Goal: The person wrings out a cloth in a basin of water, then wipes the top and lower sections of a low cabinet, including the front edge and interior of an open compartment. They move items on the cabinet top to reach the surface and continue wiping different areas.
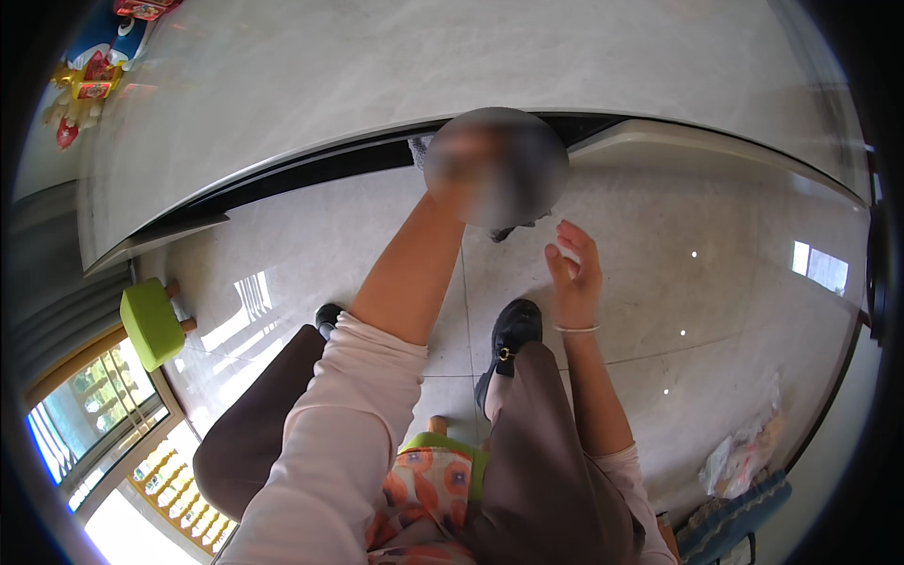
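Note:
My left hand [459,166] reaches forward to the front edge of a pale stone-look tabletop [339,63]. A round blur covers most of the hand and whatever is at its fingers, so its grip cannot be made out. Just left of the blur shows a bit of grey textured cloth [419,150], against the black strip under the tabletop edge. Below the blur a dark grey piece of material [510,232] sticks out. My right hand [578,275] hangs above the floor with a bangle on its wrist. Its fingers are bent, apart and hold nothing.
I sit on a green stool [479,470] with my feet on glossy floor tiles [635,282]. Another green stool [151,323] stands at left near a window. Colourful figurines [99,70] are at upper left. A clear plastic bag [741,459] lies by a blue padded seat [741,512].

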Action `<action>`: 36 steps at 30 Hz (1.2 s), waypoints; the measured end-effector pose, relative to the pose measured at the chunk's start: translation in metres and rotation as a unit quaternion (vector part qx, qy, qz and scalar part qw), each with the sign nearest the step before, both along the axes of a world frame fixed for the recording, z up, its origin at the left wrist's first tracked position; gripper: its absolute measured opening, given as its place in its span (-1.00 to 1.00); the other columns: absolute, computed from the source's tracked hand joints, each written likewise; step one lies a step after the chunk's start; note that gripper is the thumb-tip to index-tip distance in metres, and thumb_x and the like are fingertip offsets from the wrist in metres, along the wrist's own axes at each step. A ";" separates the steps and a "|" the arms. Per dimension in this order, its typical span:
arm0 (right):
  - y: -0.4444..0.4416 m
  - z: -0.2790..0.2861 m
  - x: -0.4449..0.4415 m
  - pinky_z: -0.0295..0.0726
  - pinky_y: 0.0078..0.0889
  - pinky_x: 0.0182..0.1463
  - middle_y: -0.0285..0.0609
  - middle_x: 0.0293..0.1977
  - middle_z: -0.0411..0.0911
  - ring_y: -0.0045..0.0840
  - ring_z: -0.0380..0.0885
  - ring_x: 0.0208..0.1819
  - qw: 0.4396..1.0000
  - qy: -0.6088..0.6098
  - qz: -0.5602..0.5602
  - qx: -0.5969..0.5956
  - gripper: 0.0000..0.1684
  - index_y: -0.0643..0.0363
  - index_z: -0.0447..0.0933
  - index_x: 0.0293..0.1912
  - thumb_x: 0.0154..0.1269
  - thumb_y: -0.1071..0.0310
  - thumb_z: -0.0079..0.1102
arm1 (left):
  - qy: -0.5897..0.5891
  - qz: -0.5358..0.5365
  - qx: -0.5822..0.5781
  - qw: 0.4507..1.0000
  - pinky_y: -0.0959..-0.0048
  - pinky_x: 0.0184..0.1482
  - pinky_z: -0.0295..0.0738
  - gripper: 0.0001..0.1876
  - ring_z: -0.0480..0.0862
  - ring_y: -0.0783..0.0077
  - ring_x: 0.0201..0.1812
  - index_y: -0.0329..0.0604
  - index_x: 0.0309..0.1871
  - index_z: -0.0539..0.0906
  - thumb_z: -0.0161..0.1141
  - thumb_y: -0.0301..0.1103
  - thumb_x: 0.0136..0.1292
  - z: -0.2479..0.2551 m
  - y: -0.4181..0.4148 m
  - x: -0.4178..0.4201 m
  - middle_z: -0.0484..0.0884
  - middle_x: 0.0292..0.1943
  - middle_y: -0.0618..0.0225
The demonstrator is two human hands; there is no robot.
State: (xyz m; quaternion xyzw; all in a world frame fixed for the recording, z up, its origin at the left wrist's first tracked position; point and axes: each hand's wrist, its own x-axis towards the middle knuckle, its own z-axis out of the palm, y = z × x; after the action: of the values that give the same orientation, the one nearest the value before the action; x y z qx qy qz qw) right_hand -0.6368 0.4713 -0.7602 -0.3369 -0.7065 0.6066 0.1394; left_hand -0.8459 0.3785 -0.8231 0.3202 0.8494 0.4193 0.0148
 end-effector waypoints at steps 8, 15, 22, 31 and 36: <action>-0.014 0.003 -0.006 0.49 -0.57 -0.07 -0.26 -0.18 0.59 -0.64 0.53 -0.17 0.988 0.017 0.046 -0.149 -0.68 0.21 0.50 0.00 0.27 0.33 0.23 | 0.253 0.214 -0.039 0.943 0.26 -0.14 0.45 -0.60 0.52 0.24 -0.09 -0.19 -0.07 0.52 0.07 -0.05 0.22 0.008 -0.014 0.042 0.56 -0.14 0.18; -0.025 -0.011 0.018 0.48 -0.56 -0.05 -0.23 -0.18 0.60 -0.64 0.53 -0.18 0.983 -0.028 0.092 -0.158 -0.67 0.21 0.51 -0.01 0.28 0.28 0.23 | 0.200 -0.020 -0.119 0.972 0.34 -0.22 0.51 -0.77 0.61 0.26 -0.28 -0.13 -0.17 0.62 0.17 -0.36 0.08 0.071 0.015 0.034 0.63 -0.29 0.28; -0.027 0.001 0.008 0.47 -0.52 -0.01 -0.24 -0.18 0.61 -0.61 0.53 -0.14 0.985 -0.021 0.106 -0.135 -0.68 0.21 0.52 -0.02 0.27 0.29 0.23 | 0.556 -0.001 -0.448 0.700 0.41 -0.22 0.56 -0.73 0.63 0.31 -0.20 -0.11 -0.17 0.66 0.04 -0.18 0.25 -0.007 0.036 -0.031 0.63 -0.12 0.25; -0.001 -0.049 -0.061 0.50 -0.47 -0.02 -0.16 0.03 0.47 -0.53 0.50 -0.06 0.996 0.024 0.054 0.068 -0.22 0.30 0.26 0.21 0.07 0.25 0.42 | 0.118 -0.048 -0.158 0.979 0.24 -0.22 0.56 -0.65 0.66 0.16 -0.28 -0.15 -0.24 0.69 0.05 -0.06 0.24 0.065 0.040 -0.004 0.69 -0.31 0.20; -0.009 -0.041 -0.106 0.52 -0.58 -0.21 -0.25 -0.16 0.55 -0.66 0.50 -0.16 0.976 0.078 0.044 -0.197 -0.50 0.37 0.46 -0.03 0.05 0.36 0.39 | 0.108 -0.007 -0.091 0.990 0.21 -0.18 0.55 -0.63 0.65 0.12 -0.22 -0.14 -0.20 0.69 0.06 -0.04 0.21 0.060 0.045 -0.004 0.68 -0.30 0.15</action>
State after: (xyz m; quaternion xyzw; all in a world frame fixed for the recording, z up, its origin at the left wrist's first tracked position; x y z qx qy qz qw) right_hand -0.7429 0.4619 -0.8011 -0.2778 -0.5742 0.7638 0.0986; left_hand -0.8496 0.4238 -0.7626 0.3672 0.8781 0.3036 -0.0447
